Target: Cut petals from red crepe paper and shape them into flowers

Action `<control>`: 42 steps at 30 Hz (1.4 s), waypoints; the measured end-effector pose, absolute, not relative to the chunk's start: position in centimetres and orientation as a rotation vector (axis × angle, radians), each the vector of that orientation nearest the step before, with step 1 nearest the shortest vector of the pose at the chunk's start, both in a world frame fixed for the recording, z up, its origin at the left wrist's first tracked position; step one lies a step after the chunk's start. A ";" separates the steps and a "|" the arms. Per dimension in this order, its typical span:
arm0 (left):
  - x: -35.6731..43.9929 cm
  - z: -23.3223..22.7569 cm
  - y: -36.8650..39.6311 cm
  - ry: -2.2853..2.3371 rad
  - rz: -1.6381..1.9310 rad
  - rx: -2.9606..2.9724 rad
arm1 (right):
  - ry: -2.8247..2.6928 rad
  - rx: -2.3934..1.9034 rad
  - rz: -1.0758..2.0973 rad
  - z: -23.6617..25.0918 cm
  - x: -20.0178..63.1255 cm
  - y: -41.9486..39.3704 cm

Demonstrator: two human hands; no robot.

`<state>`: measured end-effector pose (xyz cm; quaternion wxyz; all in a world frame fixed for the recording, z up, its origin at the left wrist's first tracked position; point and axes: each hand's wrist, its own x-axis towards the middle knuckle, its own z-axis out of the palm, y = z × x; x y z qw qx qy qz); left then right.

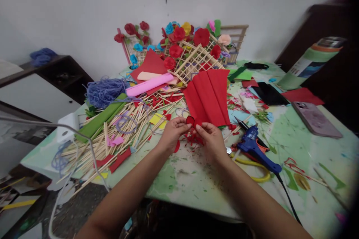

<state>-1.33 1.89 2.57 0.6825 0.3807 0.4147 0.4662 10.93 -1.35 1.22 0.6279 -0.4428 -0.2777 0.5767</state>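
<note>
My left hand and my right hand meet over the table's middle, both pinching a small red paper petal piece between fingertips. Right behind it lies a folded sheet of red crepe paper. Red paper scraps lie on the table under my hands. A blue glue gun rests just right of my right hand, beside yellow-handled scissors.
A heap of wooden sticks covers the left of the table, with green and pink paper rolls and blue yarn. Stick frames with paper roses stand at the back. Two phones and a can lie right.
</note>
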 end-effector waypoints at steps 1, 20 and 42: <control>-1.1 2.4 1.7 0.926 1.043 0.840 | -0.627 -1.031 1.286 1.0 10.9 -1.3; -1.1 0.7 0.9 0.915 1.031 0.805 | -0.818 -1.243 1.108 -0.2 11.1 -1.3; -1.1 0.6 0.7 1.024 1.125 0.912 | -1.048 -1.367 0.909 0.5 11.2 -1.6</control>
